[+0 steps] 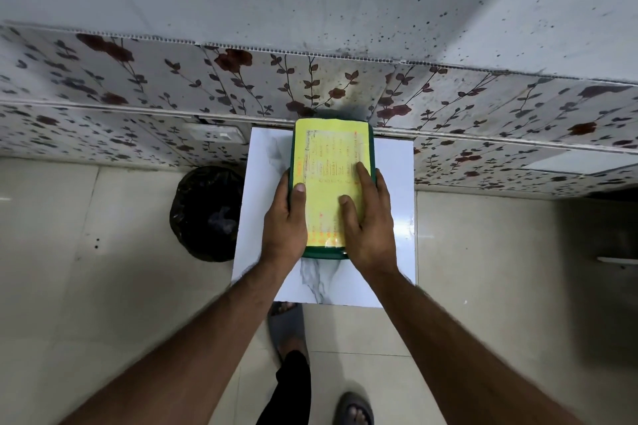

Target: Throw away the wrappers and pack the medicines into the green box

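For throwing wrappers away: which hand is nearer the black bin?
Left. The left hand grips the green box at its edge facing the black bin; the right hand rests farther right.

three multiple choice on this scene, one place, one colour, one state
1. The black bin stands: A) on the floor left of the table B) on the table C) behind the box
2. The sheet atop the green box is: A) blue B) white C) yellow
3. The green box is: A) open, untouched B) shut, both hands on it C) tipped over

A: the black bin is on the floor by the table's left edge. C: the sheet is yellow. B: the left hand holds its side and the right hand presses its shut top.
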